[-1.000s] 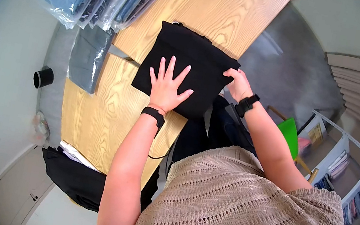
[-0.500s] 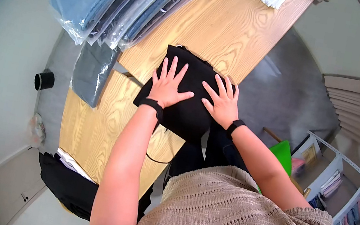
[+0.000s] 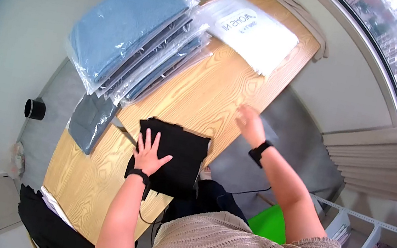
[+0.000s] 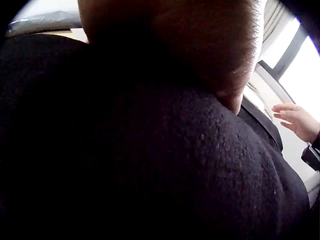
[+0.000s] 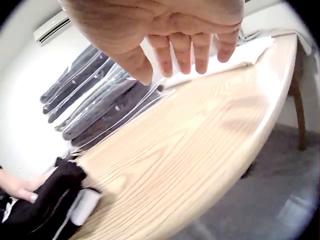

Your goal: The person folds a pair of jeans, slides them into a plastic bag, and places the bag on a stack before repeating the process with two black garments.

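Observation:
A folded black garment (image 3: pixel 179 160) lies on the wooden table at its near edge. My left hand (image 3: pixel 148 156) rests flat on it with the fingers spread. In the left wrist view the dark cloth (image 4: pixel 150 165) fills most of the picture under the palm. My right hand (image 3: pixel 251 124) is in the air over the table's right edge, away from the garment. Its fingers (image 5: pixel 182 52) hang loose and hold nothing in the right wrist view. There a pale tag-like piece (image 5: pixel 86 206) shows at the garment's side.
A stack of bagged clothes (image 3: pixel 129 32) stands at the table's back left, beside white printed plastic bags (image 3: pixel 257 33). One grey bagged garment (image 3: pixel 92 121) overhangs the left edge. Black clothes (image 3: pixel 53 226) lie at the near left. A green chair (image 3: pixel 268 224) and shelves (image 3: pixel 373 245) are at the right.
My right hand has gone from the garment's right side, through lying flat on it, to the air beyond it. The left hand stays on the cloth. The head view has tilted up, showing the white bags.

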Action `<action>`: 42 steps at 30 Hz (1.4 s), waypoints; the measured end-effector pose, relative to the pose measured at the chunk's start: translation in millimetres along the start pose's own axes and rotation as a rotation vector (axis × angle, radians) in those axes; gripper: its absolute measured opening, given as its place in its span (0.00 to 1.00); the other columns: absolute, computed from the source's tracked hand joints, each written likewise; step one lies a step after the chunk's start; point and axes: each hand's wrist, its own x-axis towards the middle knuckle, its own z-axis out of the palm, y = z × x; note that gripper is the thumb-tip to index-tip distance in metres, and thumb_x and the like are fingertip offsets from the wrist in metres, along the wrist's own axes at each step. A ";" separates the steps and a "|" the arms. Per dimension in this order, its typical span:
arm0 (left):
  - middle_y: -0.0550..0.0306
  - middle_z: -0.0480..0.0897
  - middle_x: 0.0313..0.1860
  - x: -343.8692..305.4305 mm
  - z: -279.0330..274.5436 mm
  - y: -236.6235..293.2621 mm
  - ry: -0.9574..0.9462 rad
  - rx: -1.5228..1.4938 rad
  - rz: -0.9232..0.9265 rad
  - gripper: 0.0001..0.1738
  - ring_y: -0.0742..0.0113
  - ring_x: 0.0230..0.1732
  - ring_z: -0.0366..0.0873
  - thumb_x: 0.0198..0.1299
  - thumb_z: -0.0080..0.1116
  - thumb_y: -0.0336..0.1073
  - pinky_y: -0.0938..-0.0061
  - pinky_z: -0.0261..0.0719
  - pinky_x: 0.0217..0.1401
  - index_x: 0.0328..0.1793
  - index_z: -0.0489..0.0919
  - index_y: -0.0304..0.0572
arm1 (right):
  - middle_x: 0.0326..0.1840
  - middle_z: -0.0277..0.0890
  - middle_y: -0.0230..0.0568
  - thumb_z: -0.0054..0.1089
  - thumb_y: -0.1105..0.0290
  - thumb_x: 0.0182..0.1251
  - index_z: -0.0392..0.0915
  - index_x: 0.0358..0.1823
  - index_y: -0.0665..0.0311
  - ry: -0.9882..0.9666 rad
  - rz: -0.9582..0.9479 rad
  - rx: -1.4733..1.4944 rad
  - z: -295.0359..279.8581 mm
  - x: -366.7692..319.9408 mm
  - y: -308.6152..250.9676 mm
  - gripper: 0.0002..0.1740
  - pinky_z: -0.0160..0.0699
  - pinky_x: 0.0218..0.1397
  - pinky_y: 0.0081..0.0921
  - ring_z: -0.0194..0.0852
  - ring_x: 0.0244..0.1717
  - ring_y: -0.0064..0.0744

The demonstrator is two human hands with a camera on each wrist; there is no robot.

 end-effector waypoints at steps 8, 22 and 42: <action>0.49 0.35 0.78 -0.5 11.0 -0.9 0.034 0.053 -0.136 0.55 0.39 0.77 0.33 0.48 0.59 0.67 0.30 0.55 0.62 0.77 0.48 0.55 | 0.46 0.74 0.45 0.61 0.64 0.54 0.76 0.42 0.64 0.072 0.053 -0.570 -20.1 150.9 64.2 0.16 0.71 0.55 0.38 0.72 0.51 0.46; 0.51 0.42 0.78 1.0 19.8 -9.4 0.109 0.050 -0.120 0.54 0.39 0.76 0.38 0.45 0.56 0.72 0.31 0.56 0.61 0.76 0.51 0.61 | 0.36 0.81 0.38 0.46 0.69 0.62 0.80 0.32 0.58 -0.052 0.194 -0.904 3.2 220.2 77.1 0.11 0.75 0.44 0.36 0.80 0.41 0.38; 0.56 0.39 0.79 4.1 -6.5 -8.1 0.019 -0.302 -0.172 0.41 0.41 0.77 0.31 0.59 0.40 0.69 0.33 0.37 0.70 0.74 0.58 0.59 | 0.67 0.62 0.59 0.56 0.76 0.55 0.75 0.29 0.66 -0.526 -0.036 0.637 6.9 -62.6 -178.3 0.01 0.58 0.67 0.29 0.60 0.69 0.48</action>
